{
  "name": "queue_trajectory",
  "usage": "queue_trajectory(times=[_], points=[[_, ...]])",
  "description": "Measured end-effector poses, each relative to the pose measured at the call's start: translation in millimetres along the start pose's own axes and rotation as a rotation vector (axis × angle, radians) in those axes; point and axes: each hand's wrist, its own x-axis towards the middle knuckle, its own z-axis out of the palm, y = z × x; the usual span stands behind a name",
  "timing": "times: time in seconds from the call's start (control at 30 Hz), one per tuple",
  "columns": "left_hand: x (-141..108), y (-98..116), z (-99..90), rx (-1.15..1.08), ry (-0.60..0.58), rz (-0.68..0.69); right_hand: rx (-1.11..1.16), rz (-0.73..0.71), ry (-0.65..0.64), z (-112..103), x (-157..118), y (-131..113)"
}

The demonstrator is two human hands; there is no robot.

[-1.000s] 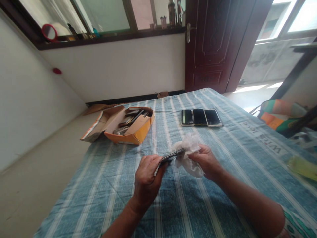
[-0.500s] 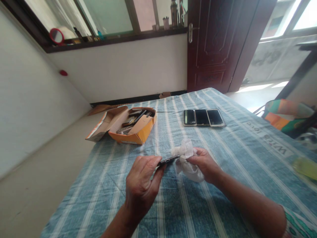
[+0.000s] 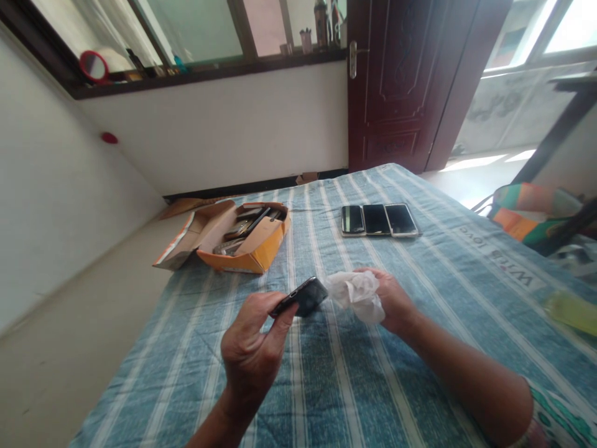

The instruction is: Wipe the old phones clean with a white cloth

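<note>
Between the thumb and fingers of my left hand (image 3: 255, 339) is a dark smartphone (image 3: 308, 298), tilted so its bottom edge with the port and part of its black face show. My right hand (image 3: 394, 302) grips a crumpled white tissue (image 3: 357, 294), close beside the phone's right end. Some of the right fingers are hidden behind the tissue. Farther off, three phones lie side by side, face up: one at the left (image 3: 352, 220), a black one in the middle (image 3: 376, 219) and a white-edged one (image 3: 402, 220). An open orange cardboard box (image 3: 268, 249) holds several phones.
A blue striped cloth (image 3: 224, 373) covers the surface under everything. The box's lid (image 3: 186, 239) is folded out to the left. Beyond stand a white wall (image 3: 224, 130) and a dark red door (image 3: 396, 93). A yellowish item (image 3: 571, 313) lies at the right edge.
My left hand has moved left and turned the phone, so more of its black face shows. The tissue in my right hand has come away from the phone's end. The view has shifted slightly.
</note>
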Motion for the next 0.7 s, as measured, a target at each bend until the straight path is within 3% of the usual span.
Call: queue_trajectory(times=[0.1,0.3,0.4,0.57,0.7], points=[[-0.7,0.5,2.1,-0.057,0.002,-0.044,0.036,0.043,0.010,2.1,-4.2,-8.0],[-0.5,-2.0,2.0,-0.035,-0.011,-0.056,0.015,-0.071,-0.119,7.1,-16.1,-17.6],[2.4,-0.7,-2.5,0.015,-0.030,0.011,-0.174,-0.260,-0.104,15.4,-21.0,-16.0],[7.6,4.2,-14.1,0.140,-0.134,0.104,-0.422,-0.717,-0.132,40.1,-29.3,-9.5],[10.1,4.9,-22.9,0.199,-0.166,0.083,-0.631,-0.923,-0.211,52.5,-31.4,6.5]])
